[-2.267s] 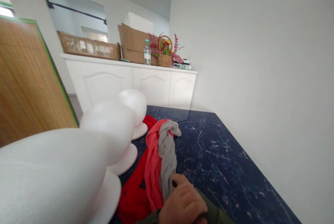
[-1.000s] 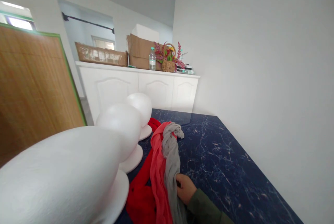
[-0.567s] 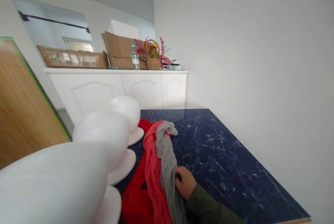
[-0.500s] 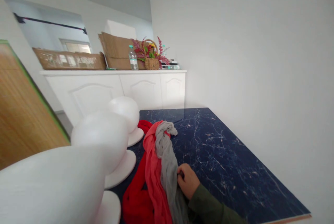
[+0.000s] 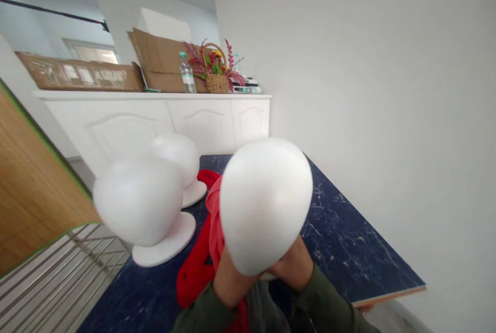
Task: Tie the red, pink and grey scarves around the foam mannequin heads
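A smooth white mannequin head (image 5: 266, 201) is held up over the table between my two hands. My left hand (image 5: 231, 276) grips it low on the left and my right hand (image 5: 296, 266) low on the right; the head hides most of the fingers. Beneath and beside it lie a red scarf (image 5: 194, 273), a coral scarf (image 5: 214, 209) and a grey scarf (image 5: 263, 309), all partly covered. To the left, two more white mannequin heads stand on round bases, a nearer head (image 5: 139, 198) and a farther head (image 5: 178, 157).
The dark blue marbled table (image 5: 349, 240) meets a white wall on the right. Behind it, a white cabinet (image 5: 201, 123) carries cardboard boxes (image 5: 166, 66), a water bottle (image 5: 187, 74) and a flower basket (image 5: 217, 84). A metal rack (image 5: 73, 276) and wooden board (image 5: 34, 183) stand left.
The nearest mannequin head has left its place at the left front and is now in both hands at the centre. My right hand has let go of the grey scarf.
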`<state>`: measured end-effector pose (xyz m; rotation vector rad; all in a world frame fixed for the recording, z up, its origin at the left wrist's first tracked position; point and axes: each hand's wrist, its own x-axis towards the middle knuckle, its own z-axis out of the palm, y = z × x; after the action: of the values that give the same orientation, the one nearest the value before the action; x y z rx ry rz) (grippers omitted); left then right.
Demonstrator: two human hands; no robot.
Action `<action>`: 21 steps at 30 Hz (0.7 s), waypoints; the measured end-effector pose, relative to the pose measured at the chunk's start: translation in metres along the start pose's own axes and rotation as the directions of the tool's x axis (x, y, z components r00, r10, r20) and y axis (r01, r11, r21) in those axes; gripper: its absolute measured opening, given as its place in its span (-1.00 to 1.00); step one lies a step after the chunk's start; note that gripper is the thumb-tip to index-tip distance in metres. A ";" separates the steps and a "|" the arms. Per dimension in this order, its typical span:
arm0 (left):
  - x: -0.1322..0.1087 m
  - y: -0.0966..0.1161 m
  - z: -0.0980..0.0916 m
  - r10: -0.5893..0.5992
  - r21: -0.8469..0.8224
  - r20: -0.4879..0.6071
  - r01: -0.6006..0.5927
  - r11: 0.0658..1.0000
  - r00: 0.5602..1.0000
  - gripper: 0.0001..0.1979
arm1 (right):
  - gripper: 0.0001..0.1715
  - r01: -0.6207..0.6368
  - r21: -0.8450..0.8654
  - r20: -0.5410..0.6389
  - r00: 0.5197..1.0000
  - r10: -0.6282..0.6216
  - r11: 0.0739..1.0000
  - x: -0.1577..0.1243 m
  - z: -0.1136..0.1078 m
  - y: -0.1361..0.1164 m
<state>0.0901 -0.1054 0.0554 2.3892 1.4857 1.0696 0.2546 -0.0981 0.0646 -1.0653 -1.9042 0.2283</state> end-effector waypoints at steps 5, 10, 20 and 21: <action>0.045 -0.002 0.032 0.208 -0.160 0.152 -0.184 0.970 0.966 -0.36 | -0.52 -0.055 -0.139 -0.065 0.997 0.047 0.989 0.016 -0.026 0.073; 0.054 -0.054 0.035 -0.089 0.001 0.023 0.089 0.996 0.996 -0.59 | -0.17 -0.315 -0.096 -0.261 0.923 0.281 0.944 0.006 -0.022 0.126; 0.042 -0.076 0.027 -0.478 0.219 0.103 0.449 0.866 0.872 -0.39 | -0.25 -0.414 -0.202 -0.297 0.890 0.347 0.888 -0.014 -0.014 0.148; 0.041 -0.078 0.028 -0.480 0.248 0.126 0.441 0.862 0.868 -0.46 | -0.27 -0.427 -0.241 -0.364 0.872 0.327 0.872 -0.021 -0.014 0.142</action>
<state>0.0609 -0.0257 0.0199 2.0062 2.0424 0.5872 0.3529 -0.0307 -0.0174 -1.5972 -1.4567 -0.0297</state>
